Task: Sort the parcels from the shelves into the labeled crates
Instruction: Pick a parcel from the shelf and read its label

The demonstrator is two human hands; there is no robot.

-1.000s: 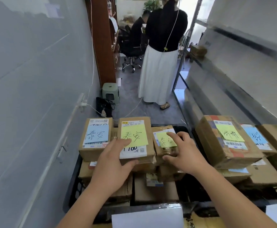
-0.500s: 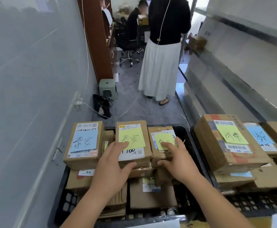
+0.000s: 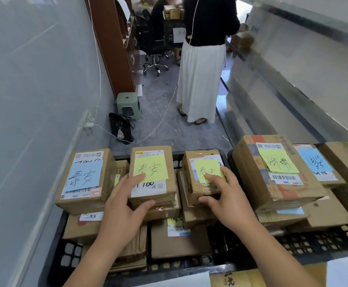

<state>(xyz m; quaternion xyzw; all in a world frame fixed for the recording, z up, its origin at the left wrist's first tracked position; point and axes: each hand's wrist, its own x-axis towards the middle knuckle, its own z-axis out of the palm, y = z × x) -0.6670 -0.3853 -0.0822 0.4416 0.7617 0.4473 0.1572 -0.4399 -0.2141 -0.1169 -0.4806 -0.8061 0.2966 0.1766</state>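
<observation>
Head view: left hand (image 3: 121, 212) grasping the middle parcel (image 3: 152, 179), fingers across its yellow note, thumb curled on the near edge. Right hand (image 3: 226, 200) grasping the smaller parcel (image 3: 202, 179) just beside it, fingertips on its yellow note, thumb against the front face. Both parcels atop a stack of boxes inside the black crate (image 3: 65, 255). Blue-noted parcel (image 3: 86, 180) at left, same stack. Larger yellow-noted box (image 3: 276, 172) at right, in the neighbouring crate (image 3: 334, 241). Standing person (image 3: 204, 59) beyond.

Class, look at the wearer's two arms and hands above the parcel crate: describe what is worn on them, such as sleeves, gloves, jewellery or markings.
Both the left hand and right hand are bare: no gloves, rings, watches or visible markings. Both forearms show no sleeves.
</observation>
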